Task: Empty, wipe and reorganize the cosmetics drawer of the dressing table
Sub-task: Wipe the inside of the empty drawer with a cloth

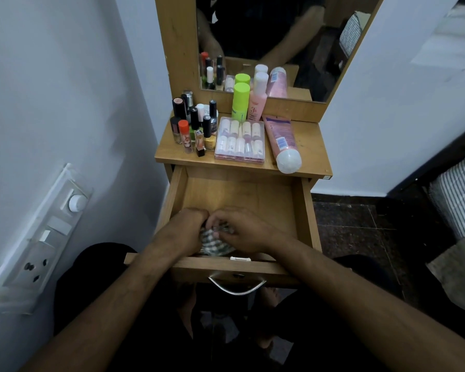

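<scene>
Fingers [227, 216] of both hands bunching checked cloth [216, 244], inside open drawer [305, 210]

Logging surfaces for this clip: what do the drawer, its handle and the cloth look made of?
Drawer: wood-grain board, probably laminate, matte. Handle: shiny silver, likely metal. Cloth: soft checked fabric, bunched under both hands.

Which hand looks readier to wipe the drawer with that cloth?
Probably the right hand: it lies over the checked cloth in the drawer, gripping it. The left hand holds only its edge.
</scene>
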`<state>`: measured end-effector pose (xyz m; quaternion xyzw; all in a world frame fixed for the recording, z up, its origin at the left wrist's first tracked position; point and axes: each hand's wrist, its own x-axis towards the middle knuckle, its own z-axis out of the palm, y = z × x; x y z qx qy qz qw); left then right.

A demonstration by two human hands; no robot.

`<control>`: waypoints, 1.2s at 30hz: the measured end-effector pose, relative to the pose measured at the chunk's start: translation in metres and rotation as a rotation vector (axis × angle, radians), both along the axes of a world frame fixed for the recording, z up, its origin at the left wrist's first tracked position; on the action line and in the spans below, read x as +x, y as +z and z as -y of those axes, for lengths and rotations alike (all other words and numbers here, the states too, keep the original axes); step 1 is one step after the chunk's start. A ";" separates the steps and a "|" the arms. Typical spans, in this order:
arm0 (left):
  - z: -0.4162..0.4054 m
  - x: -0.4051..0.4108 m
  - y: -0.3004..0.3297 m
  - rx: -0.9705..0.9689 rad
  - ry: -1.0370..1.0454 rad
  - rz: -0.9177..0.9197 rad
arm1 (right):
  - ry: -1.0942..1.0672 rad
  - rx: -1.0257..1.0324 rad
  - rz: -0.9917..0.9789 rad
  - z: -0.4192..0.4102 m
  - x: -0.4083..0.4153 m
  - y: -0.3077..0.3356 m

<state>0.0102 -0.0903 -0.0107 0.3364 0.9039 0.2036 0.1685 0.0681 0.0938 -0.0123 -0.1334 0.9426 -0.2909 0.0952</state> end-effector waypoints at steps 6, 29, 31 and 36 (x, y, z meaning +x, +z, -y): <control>0.003 0.002 0.006 0.206 -0.036 -0.018 | -0.096 0.032 0.066 -0.012 0.006 0.013; 0.000 0.002 0.003 0.379 0.034 -0.087 | -1.030 -0.804 -0.114 -0.172 0.001 0.151; 0.001 0.003 0.005 0.368 0.029 -0.088 | -1.131 -0.851 -0.074 -0.184 -0.021 0.134; 0.001 0.004 0.011 0.364 0.014 -0.077 | -1.259 -0.623 -0.097 -0.183 -0.050 0.104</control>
